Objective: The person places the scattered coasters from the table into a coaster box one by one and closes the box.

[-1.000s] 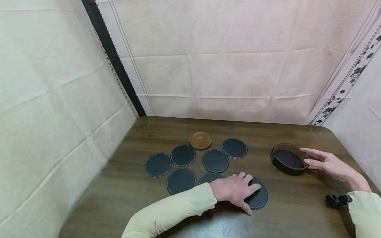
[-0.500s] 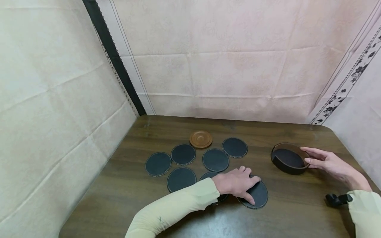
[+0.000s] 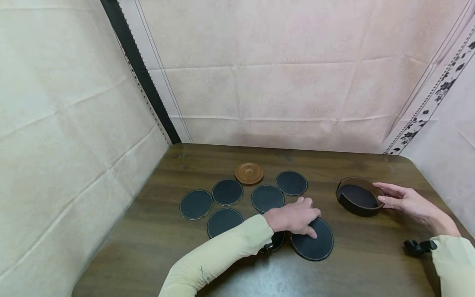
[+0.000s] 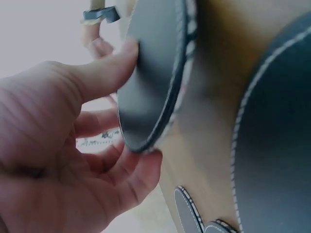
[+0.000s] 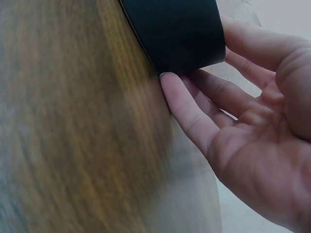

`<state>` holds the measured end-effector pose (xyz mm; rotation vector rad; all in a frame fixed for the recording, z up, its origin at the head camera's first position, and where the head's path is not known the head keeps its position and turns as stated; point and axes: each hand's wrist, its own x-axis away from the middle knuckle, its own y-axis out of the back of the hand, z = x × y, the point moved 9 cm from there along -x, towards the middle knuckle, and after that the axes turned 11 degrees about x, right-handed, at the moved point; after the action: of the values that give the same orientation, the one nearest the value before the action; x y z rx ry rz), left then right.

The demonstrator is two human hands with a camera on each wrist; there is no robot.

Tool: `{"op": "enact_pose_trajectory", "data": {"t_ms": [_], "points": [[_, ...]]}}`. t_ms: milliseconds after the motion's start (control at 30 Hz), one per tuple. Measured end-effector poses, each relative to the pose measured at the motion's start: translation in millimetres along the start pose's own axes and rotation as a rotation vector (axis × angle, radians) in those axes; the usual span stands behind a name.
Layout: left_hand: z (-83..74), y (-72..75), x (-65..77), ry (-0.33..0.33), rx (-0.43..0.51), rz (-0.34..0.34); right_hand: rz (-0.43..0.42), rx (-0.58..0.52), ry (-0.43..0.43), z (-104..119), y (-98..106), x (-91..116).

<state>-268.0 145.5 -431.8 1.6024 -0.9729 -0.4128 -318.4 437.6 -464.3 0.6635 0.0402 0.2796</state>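
In the head view, my left hand (image 3: 293, 218) reaches over the far edge of a round black coaster (image 3: 314, 244) with pale stitching. The left wrist view shows this hand gripping the coaster (image 4: 150, 92), thumb on its face and fingers curled at and behind its edge; the coaster looks tilted off the table. At the right, my right hand (image 3: 410, 203) holds the side of a round, low-walled coaster holder (image 3: 361, 211), black outside and brown inside. Up close, thumb and fingers sit on both sides of the holder's wall (image 5: 177, 36).
Several more black coasters (image 3: 268, 199) lie left of the held one, one partly under the left forearm (image 3: 222, 255). Behind them lies a brown grooved disc (image 3: 249, 173). Cloth-covered walls (image 3: 282, 95) rise at the back and sides of the wooden table (image 3: 156, 247).
My left hand has drawn slightly back over the coaster's far edge, from fingers spread across it to a grip on its rim. My right hand and the holder stay put.
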Motion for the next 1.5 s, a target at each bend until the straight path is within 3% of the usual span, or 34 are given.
{"op": "enact_pose_trajectory", "data": {"t_ms": [200, 533, 700, 967, 1267, 1500], "points": [[2.6, 15.5, -3.0, -0.092, 0.106, 0.039, 0.003, 0.026, -0.023, -1, 2, -1], [11.3, 34.1, -1.4, -0.175, 0.396, 0.041, 0.008, 0.015, -0.009, 2, -1, -3], [24.2, 41.0, -5.0, -0.144, 0.558, 0.008, 0.004, 0.007, -0.008, 2, -3, -3], [41.5, 52.5, -16.8, -0.072, 0.758, -0.118, 0.0, 0.026, 0.0, 1, -3, -2], [50.8, 64.6, -36.0, -0.015, 0.941, -0.273, -0.001, 0.048, -0.021, -2, 0, 0], [54.2, 63.5, -49.7, 0.045, 1.074, -0.35, -0.004, 0.048, -0.017, -3, 1, 1]]}}
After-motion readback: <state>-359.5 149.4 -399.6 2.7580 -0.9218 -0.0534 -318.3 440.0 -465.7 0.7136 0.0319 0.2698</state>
